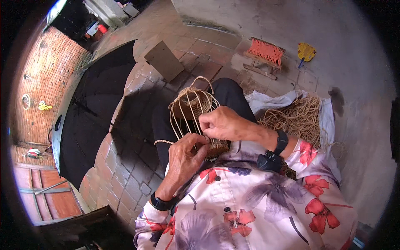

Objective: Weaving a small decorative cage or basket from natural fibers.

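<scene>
A small cage-like basket point(178, 119) of pale ribs and woven cord rests between my knees, tilted, its twisted loop handle pointing away from me. My left hand point(186, 155) is closed at the basket's near left side, thumb and forefinger bent together by the woven band point(219, 146). Just above it to the right, my right hand point(224, 123) pinches beside the ribs. Whatever lies between the fingertips of either hand is hidden or too small to make out. A short twisted cord point(163, 142) sticks out to the left from behind my left hand.
Right of my leg, a heap of tan cord point(293, 118) lies on a white sack point(327, 121). Ahead are a low stool with an orange woven seat point(266, 51), a yellow fan point(306, 51) and a flat board point(164, 61). An open black umbrella point(93, 108) stands left.
</scene>
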{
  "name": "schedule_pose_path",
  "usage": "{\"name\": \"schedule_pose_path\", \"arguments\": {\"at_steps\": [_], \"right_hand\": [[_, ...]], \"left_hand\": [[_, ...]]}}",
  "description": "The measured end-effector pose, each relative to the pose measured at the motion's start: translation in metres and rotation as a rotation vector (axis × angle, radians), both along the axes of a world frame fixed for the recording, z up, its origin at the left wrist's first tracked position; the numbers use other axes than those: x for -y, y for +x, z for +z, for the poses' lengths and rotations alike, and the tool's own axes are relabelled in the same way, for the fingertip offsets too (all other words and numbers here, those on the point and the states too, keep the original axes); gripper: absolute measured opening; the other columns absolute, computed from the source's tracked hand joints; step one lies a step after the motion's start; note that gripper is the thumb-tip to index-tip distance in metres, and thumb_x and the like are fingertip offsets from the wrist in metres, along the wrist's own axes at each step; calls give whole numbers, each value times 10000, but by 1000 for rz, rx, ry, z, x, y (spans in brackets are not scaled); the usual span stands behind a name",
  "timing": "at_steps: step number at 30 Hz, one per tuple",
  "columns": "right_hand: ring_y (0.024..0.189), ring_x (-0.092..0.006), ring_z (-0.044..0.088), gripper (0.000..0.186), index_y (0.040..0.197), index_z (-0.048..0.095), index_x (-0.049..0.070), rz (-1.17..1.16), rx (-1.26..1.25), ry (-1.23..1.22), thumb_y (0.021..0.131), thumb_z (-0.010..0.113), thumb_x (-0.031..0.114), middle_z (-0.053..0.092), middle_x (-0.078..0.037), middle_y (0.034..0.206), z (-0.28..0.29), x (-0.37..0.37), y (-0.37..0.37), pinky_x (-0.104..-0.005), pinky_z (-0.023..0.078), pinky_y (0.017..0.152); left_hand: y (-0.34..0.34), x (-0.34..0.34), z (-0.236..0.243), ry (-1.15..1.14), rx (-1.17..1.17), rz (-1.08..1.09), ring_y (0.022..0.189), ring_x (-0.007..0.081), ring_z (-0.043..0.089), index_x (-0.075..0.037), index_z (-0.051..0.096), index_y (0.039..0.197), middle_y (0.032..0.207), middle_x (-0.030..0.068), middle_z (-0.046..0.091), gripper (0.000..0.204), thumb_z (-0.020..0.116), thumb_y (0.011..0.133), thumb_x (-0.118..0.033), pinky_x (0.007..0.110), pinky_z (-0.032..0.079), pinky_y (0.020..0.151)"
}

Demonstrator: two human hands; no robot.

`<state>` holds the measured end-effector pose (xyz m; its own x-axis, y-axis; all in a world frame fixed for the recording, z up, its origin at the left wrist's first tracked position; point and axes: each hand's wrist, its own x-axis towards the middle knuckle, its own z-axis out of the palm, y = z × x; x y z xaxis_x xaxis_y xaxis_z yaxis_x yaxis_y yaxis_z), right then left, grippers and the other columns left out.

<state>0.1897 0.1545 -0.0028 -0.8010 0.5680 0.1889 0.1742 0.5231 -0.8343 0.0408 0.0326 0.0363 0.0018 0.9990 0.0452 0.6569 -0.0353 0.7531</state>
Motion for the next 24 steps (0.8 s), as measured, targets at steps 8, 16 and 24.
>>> {"name": "schedule_pose_path", "arguments": {"at_steps": [8,16,24], "right_hand": [[597,-157,608,130,872,599,12,-114,25,-212,791,587,114,596,-115,644,1,6,20,-320,472,562],[599,-277,643,265,971,628,-11,191,212,-228,780,497,118,614,-174,627,-4,7,20,-387,501,613],[571,-291,622,110,875,612,12,100,52,-148,803,570,84,598,-160,620,-5,21,27,-377,483,556]], "left_hand": [[2,0,4,-13,-129,-53,629,226,611,-44,661,859,758,93,608,106,626,770,-91,322,467,577],[-1,-1,-2,42,-107,-80,599,243,608,-48,660,846,755,94,602,86,634,790,-108,338,464,557],[-9,0,-6,-141,164,-36,683,167,645,-5,665,878,808,87,647,99,618,794,-26,279,493,621]]}}
